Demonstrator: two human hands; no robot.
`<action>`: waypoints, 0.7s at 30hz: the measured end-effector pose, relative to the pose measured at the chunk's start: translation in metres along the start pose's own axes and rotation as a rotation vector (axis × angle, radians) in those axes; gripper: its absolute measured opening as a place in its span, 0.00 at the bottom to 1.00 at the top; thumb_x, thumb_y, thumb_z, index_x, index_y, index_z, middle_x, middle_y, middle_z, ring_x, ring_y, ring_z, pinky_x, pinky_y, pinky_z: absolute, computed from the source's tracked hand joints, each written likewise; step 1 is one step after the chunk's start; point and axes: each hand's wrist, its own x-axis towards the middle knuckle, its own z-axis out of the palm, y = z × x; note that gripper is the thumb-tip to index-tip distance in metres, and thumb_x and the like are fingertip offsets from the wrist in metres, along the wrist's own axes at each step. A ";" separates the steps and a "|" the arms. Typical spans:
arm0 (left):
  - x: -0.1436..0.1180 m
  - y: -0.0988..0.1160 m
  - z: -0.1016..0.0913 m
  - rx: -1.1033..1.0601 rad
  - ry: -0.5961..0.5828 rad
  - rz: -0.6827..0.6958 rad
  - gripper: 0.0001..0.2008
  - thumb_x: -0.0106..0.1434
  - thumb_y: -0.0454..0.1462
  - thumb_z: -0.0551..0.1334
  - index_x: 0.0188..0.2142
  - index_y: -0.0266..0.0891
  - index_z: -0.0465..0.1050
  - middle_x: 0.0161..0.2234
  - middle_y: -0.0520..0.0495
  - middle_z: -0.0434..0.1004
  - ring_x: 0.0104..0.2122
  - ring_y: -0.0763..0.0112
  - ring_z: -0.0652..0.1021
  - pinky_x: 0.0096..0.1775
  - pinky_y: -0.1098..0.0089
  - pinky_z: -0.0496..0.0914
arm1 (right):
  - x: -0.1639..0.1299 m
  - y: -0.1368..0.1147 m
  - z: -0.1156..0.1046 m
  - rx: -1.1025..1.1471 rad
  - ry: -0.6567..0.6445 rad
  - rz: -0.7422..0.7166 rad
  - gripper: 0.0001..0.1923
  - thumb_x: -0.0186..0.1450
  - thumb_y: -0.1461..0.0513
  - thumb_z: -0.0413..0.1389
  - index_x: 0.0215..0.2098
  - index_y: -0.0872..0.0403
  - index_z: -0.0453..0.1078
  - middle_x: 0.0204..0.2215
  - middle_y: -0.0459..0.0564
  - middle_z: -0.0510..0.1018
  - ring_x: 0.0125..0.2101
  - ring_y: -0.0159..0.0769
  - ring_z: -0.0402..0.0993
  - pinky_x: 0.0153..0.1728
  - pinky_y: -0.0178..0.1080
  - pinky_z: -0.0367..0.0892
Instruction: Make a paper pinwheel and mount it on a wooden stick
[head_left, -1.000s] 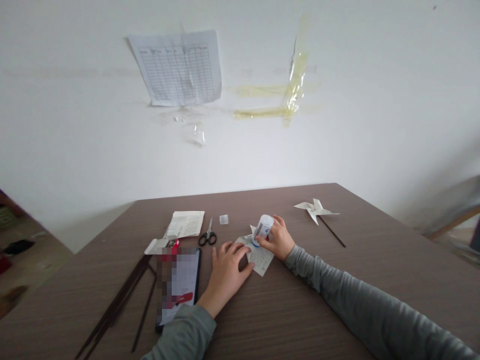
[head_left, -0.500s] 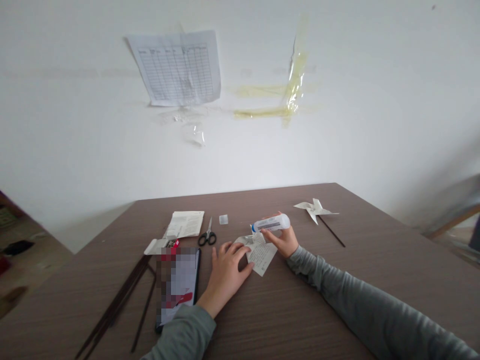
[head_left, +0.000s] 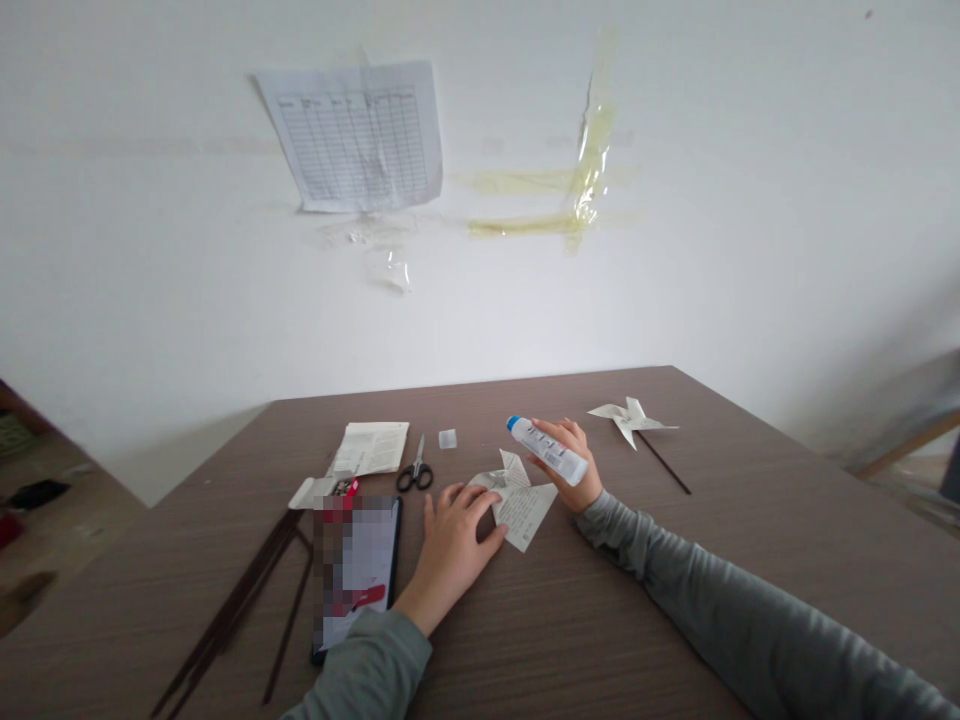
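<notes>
Bottle (head_left: 551,452) lies slantwise inside the right grip (head_left: 590,482)

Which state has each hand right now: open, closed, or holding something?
Left hand: open, spread, touching the folded paper.
Right hand: closed around the bottle, holding it tilted.

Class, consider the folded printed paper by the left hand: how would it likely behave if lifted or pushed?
The folded printed paper is probably light and rather floppy, since it looks like thin sheet. Its pointed flaps would likely bend under a push. Lying low and broad on the table, it seems apt to slide rather than roll.
</notes>
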 end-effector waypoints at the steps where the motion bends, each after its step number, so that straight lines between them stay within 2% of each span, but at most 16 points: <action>1: 0.000 0.000 0.000 0.000 0.001 0.003 0.21 0.76 0.35 0.79 0.64 0.57 0.95 0.72 0.40 0.93 0.79 0.24 0.82 0.83 0.08 0.65 | 0.000 0.000 0.000 -0.001 0.006 -0.004 0.23 0.76 0.51 0.77 0.68 0.36 0.91 0.52 0.53 0.97 0.56 0.61 0.90 0.77 0.71 0.77; 4: 0.001 -0.002 0.002 0.001 0.003 0.002 0.21 0.75 0.35 0.80 0.63 0.59 0.96 0.72 0.41 0.94 0.79 0.21 0.82 0.83 0.09 0.65 | -0.001 0.003 0.001 -0.010 0.015 -0.012 0.25 0.77 0.57 0.74 0.71 0.37 0.91 0.53 0.54 0.97 0.57 0.62 0.91 0.81 0.72 0.72; 7: 0.001 -0.005 0.005 0.007 0.013 0.010 0.22 0.76 0.36 0.79 0.64 0.60 0.95 0.72 0.42 0.94 0.79 0.22 0.81 0.82 0.10 0.66 | -0.002 0.009 0.000 -0.055 -0.019 -0.010 0.32 0.74 0.64 0.67 0.74 0.39 0.89 0.55 0.55 0.97 0.59 0.62 0.92 0.82 0.72 0.70; 11: -0.001 -0.006 0.006 0.044 0.011 0.026 0.23 0.78 0.36 0.78 0.68 0.58 0.94 0.73 0.42 0.93 0.78 0.29 0.82 0.83 0.11 0.67 | 0.002 0.020 -0.002 -0.180 -0.038 0.023 0.41 0.70 0.68 0.60 0.76 0.39 0.89 0.54 0.55 0.98 0.56 0.57 0.92 0.78 0.68 0.76; 13: -0.002 -0.005 0.006 0.060 0.008 0.022 0.23 0.78 0.36 0.78 0.68 0.57 0.94 0.73 0.42 0.93 0.78 0.30 0.82 0.83 0.12 0.68 | 0.006 0.025 -0.003 -0.232 -0.038 0.036 0.40 0.71 0.69 0.58 0.75 0.40 0.90 0.55 0.54 0.97 0.57 0.55 0.92 0.75 0.65 0.79; 17: -0.003 -0.002 0.003 0.078 0.015 0.014 0.22 0.79 0.35 0.78 0.68 0.57 0.94 0.73 0.42 0.94 0.79 0.31 0.82 0.83 0.13 0.68 | 0.010 0.030 -0.004 -0.268 -0.043 0.024 0.36 0.76 0.69 0.56 0.73 0.39 0.92 0.63 0.55 0.96 0.65 0.55 0.91 0.75 0.64 0.80; 21: -0.004 0.001 -0.001 0.083 0.002 -0.004 0.21 0.79 0.35 0.77 0.67 0.57 0.95 0.73 0.43 0.94 0.79 0.32 0.82 0.83 0.13 0.68 | 0.009 0.031 -0.005 -0.322 -0.081 -0.008 0.30 0.82 0.65 0.58 0.71 0.37 0.93 0.63 0.54 0.95 0.64 0.54 0.92 0.77 0.64 0.79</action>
